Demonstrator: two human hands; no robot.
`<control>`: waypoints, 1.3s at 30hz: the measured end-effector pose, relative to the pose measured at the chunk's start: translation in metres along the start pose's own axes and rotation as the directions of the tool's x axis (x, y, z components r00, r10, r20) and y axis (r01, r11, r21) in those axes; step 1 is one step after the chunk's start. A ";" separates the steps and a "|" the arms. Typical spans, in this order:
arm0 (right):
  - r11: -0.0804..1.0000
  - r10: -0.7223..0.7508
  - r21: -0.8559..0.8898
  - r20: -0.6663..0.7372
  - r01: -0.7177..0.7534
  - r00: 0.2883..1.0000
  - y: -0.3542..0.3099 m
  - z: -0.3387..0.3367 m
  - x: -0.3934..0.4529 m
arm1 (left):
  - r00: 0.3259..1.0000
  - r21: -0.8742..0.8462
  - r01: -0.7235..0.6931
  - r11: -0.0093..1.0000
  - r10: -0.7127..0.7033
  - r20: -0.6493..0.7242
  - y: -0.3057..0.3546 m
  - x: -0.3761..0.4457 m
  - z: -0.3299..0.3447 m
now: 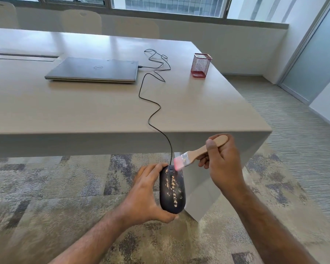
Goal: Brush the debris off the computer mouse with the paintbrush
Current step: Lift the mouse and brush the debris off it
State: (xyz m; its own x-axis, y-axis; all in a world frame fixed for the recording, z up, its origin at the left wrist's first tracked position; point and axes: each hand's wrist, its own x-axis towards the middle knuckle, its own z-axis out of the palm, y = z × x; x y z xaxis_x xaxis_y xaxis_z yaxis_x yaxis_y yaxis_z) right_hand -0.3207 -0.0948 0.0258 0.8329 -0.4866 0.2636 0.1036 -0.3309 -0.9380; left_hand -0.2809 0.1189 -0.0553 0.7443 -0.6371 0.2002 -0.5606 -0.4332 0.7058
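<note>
Nearest the camera, the left hand cups the black computer mouse from its left side, thumb curled under the rear end and fingers wrapped over the front, holding it in the air above the carpet, on the near side of the table edge. Pale debris is thick down the middle of the mouse's back and scattered to either side, so by my reading little or none of the cleaning is done. Just beyond the mouse's front end, the right hand pinches the wooden handle of the paintbrush between thumb and curled fingers; the pink bristles sit at the mouse's front right corner, touching or all but touching it. That looks like the opening of a stroke, with the whole length of the back left to sweep. From the mouse the cable runs away across the table to a closed laptop. Right of the laptop stands a red mesh pen holder.
</note>
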 end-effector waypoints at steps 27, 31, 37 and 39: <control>0.993 0.112 0.023 -0.005 -0.112 0.994 0.003 0.003 0.011 | 1.000 -0.008 -0.010 1.000 0.010 0.003 -0.001 0.004 -0.002; 0.992 0.123 -0.025 -0.064 -0.125 0.990 0.007 -0.003 0.014 | 1.000 -0.007 -0.007 1.000 0.007 0.016 -0.001 0.004 -0.002; 0.988 0.140 0.066 -0.012 -0.139 0.990 0.007 0.005 0.013 | 1.000 -0.003 -0.003 1.000 0.003 0.015 0.000 0.004 -0.002; 0.989 0.146 0.030 -0.026 -0.145 0.989 0.009 0.005 0.013 | 1.000 -0.009 -0.001 1.000 0.001 0.015 0.000 0.004 -0.002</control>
State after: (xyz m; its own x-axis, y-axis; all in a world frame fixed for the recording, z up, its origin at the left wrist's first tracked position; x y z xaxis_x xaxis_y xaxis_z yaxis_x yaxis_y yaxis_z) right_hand -0.3063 -0.0998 0.0194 0.8249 -0.5501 0.1297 -0.0018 -0.2321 -0.9727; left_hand -0.2771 0.1175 -0.0530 0.7380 -0.6473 0.1907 -0.5580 -0.4264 0.7119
